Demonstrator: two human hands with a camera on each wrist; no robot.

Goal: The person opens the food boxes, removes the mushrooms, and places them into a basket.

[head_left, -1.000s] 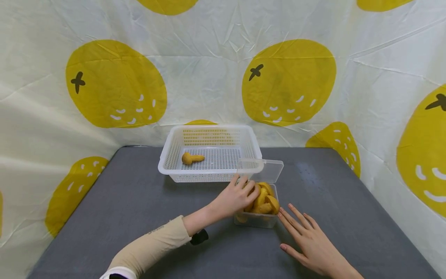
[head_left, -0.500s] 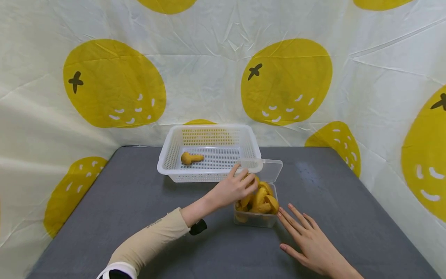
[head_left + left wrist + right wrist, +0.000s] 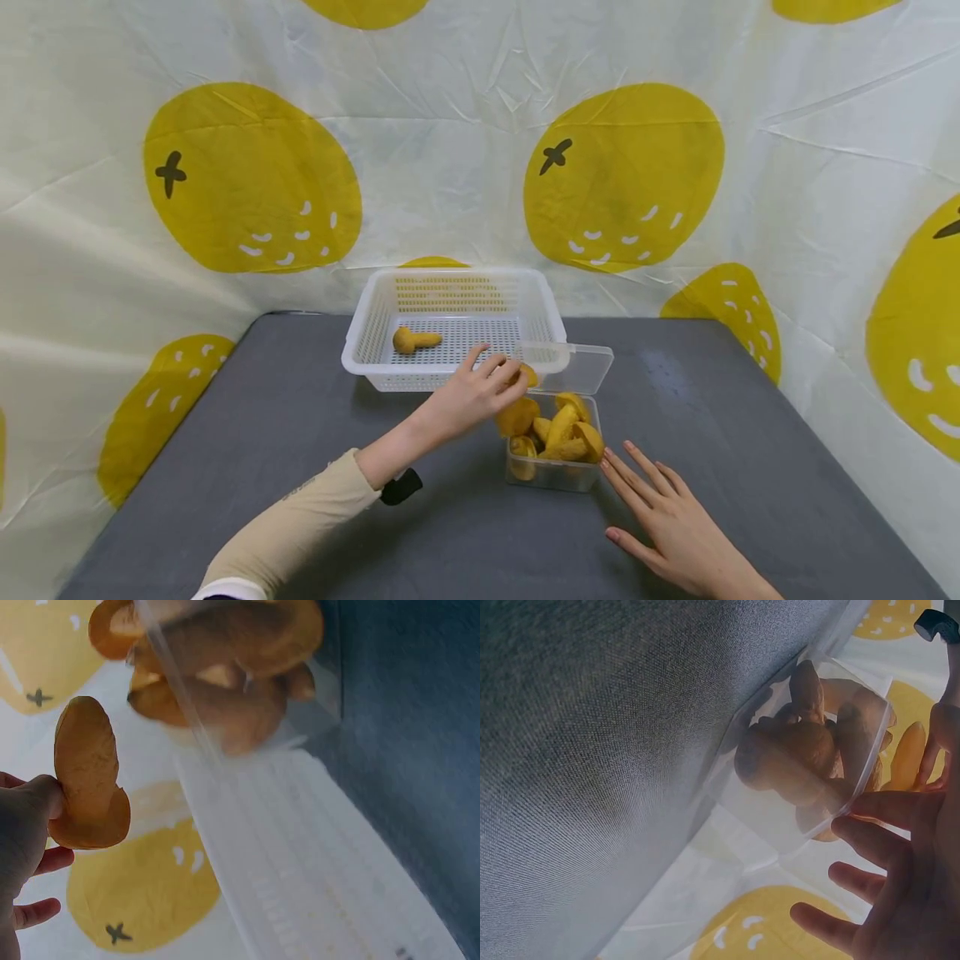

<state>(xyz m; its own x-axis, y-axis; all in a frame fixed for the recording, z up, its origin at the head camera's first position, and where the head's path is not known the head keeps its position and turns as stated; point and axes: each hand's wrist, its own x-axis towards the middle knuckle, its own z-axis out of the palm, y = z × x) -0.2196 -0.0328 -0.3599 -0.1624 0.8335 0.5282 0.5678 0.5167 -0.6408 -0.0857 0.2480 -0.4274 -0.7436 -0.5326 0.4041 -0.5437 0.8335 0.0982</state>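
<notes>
In the head view my left hand [image 3: 471, 395] is above the gap between a clear plastic box [image 3: 551, 476] and the white basket. It pinches a yellow-brown mushroom [image 3: 87, 769], which the left wrist view shows between thumb and fingers. Several similar mushrooms [image 3: 564, 427] fill the box, some rising above its rim; its clear lid [image 3: 588, 367] stands open at the back. Flat and spread, my right hand [image 3: 670, 527] has its fingertips against the box's right front corner. One mushroom [image 3: 408, 340] lies on the floor of the basket [image 3: 442, 368].
A dark grey cloth [image 3: 300, 442] covers the table. Behind it and at the sides hangs a white curtain [image 3: 442, 183] with large yellow fruit prints. The box lid reaches over the basket's front right corner.
My left hand has come out of the box with a mushroom and moved left, toward the basket's front. My right hand has stayed at the box corner.
</notes>
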